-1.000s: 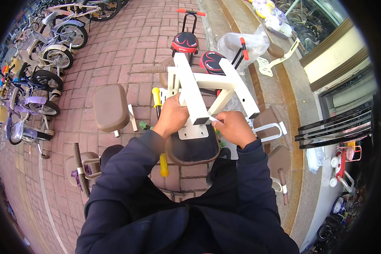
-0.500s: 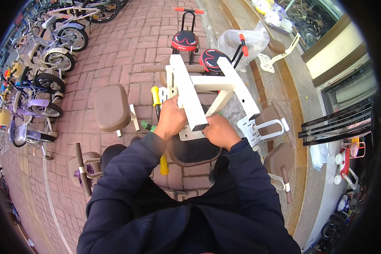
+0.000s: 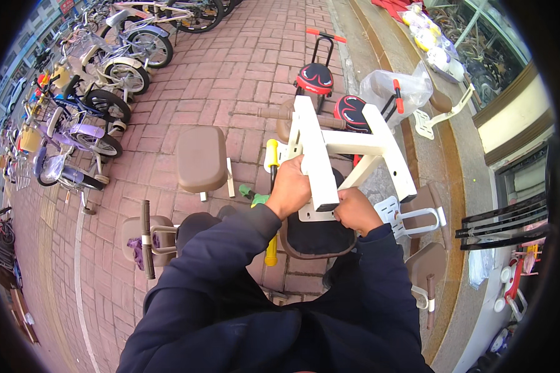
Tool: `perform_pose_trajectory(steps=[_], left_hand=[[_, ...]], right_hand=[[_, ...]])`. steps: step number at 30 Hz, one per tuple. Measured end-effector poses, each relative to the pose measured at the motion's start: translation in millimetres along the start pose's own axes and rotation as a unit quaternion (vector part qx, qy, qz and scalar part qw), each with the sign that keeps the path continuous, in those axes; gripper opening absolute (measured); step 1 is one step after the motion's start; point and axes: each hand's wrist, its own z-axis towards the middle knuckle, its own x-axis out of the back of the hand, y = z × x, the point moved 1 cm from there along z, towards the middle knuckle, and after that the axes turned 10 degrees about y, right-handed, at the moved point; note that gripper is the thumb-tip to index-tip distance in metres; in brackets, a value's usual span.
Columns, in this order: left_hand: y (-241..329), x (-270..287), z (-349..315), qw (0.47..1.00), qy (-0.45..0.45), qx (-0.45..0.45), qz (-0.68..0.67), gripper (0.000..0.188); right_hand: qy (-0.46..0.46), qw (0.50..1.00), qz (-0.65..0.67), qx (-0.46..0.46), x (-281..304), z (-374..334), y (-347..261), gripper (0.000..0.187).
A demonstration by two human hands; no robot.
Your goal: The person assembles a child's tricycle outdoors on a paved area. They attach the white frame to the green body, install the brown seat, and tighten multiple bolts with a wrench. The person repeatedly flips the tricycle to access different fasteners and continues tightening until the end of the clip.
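My left hand is closed around the near left part of a white metal frame made of square tubes joined by a crossbar. Closed fingers of my right hand grip its lower part near a slotted white plate; the tubes partly hide both grips. Below the frame lies a dark padded child bike seat with a brown edge. A black bar with yellow grips runs just beside my left hand, and a green piece lies near my left wrist.
Brown-padded seats stand on brick paving around me. Red-and-black seats are farther off, by a plastic-wrapped item. Parked children's bikes line the left. Stone steps run along the right, with a white seat bracket nearby.
My view has swung left, so the whole scene sits farther right. Both hands keep their hold on the white metal frame, with little visible change in its pose.
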Motion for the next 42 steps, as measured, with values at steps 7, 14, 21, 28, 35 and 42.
perform_pose_trajectory(steps=[7, 14, 21, 28, 35, 42], left_hand=[[-23.7, -2.4, 2.7, 0.988, 0.054, -0.113, 0.094, 0.018], [-44.7, 0.3, 8.6, 0.972, 0.098, -0.162, 0.142, 0.019], [-56.8, -9.5, 9.2, 0.954, 0.141, -0.190, 0.184, 0.017], [-31.1, -3.7, 3.7, 0.992, 0.096, -0.074, 0.023, 0.008], [-16.8, 20.4, 18.4, 0.993, 0.110, -0.037, -0.017, 0.025], [-15.7, 18.8, 16.6, 0.993, 0.100, -0.060, 0.033, 0.024]], right_hand=[[0.023, 0.997, 0.060, 0.037, -21.5, -16.5, -4.2, 0.032], [0.004, 0.983, 0.180, -0.018, -49.4, -13.2, 12.6, 0.025], [-0.004, 0.903, 0.410, -0.131, -87.8, -31.6, 4.7, 0.016], [-0.036, 0.932, 0.334, -0.136, -50.3, -35.3, -13.1, 0.019], [0.119, 0.991, 0.000, 0.054, 26.0, -31.1, 1.3, 0.031], [0.082, 0.995, 0.055, 0.034, 25.6, -19.7, 10.2, 0.030]])
